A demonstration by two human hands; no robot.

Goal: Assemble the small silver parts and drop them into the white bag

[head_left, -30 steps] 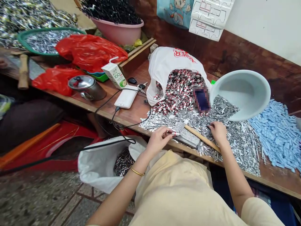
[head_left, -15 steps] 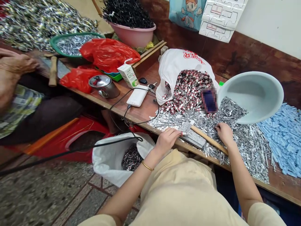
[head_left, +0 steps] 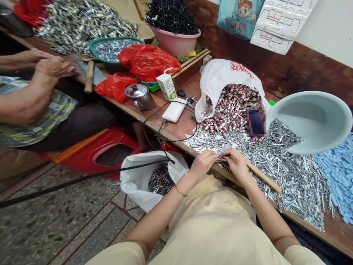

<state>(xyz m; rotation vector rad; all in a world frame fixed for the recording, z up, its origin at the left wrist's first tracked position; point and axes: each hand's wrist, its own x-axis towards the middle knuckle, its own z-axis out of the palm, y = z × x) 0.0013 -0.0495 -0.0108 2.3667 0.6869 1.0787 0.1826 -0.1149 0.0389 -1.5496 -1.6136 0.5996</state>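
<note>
Metal piece [head_left: 223, 158], small, silver with a touch of red, sat right between the two hands, over the near table edge. Left hand [head_left: 203, 164] was closed on it in a fingertip pinch. Right hand [head_left: 237, 166] was closed on its other end, fingers curled down; the finer grip was too small to tell. The long axis seemed to run hand to hand, roughly left-right, so neither hand was nearer.

Just beyond and right of the hands lay a pile of silver parts [head_left: 292, 165], thin, shiny and jumbled. A wooden hammer handle [head_left: 263, 177], smooth and round, slanted away from under the right hand. Further beyond was a white plastic bag [head_left: 220, 77], crinkly, full of red-and-silver pieces. A grey basin [head_left: 309, 121], smooth plastic, was tipped up to the far right, with blue plastic bits [head_left: 336, 169] past it. Below the left hand was a floor bag [head_left: 135, 182]. A co-worker's hand [head_left: 53, 68] was well off left.
</note>
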